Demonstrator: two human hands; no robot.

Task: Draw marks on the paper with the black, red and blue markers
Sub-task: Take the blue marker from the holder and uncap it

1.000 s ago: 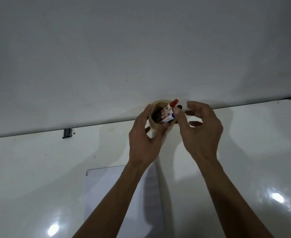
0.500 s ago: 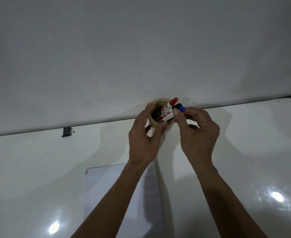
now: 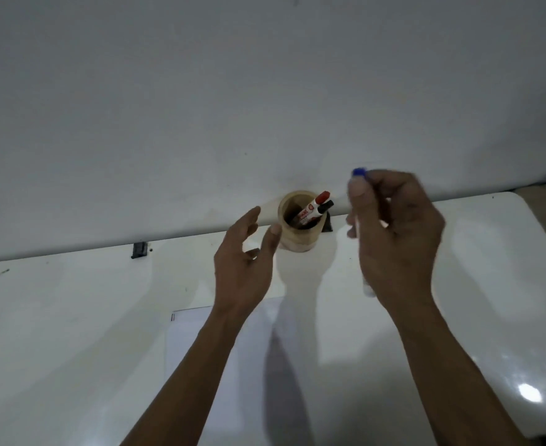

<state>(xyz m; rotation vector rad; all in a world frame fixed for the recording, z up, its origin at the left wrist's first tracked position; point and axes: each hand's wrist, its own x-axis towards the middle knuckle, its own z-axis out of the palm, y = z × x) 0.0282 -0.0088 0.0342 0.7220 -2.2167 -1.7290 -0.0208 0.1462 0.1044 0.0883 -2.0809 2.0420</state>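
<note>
Head view: your right hand point(image 3: 397, 239) is raised over the white table point(image 3: 72, 317), fingers closed around the blue marker point(image 3: 359, 172), blurred, its blue cap poking above your thumb. Your left hand point(image 3: 244, 262) hangs open and empty, the thumb tip touching the wooden cup point(image 3: 299, 235) by the wall. The red marker point(image 3: 316, 206) and black marker point(image 3: 324, 207) lean inside that cup. The paper point(image 3: 200, 342) lies under your left forearm.

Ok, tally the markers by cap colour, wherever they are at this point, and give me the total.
Blue marker, held in the right hand: 1
Red marker, in the wooden cup: 1
Black marker, in the same cup: 1
Total: 3 markers
</note>
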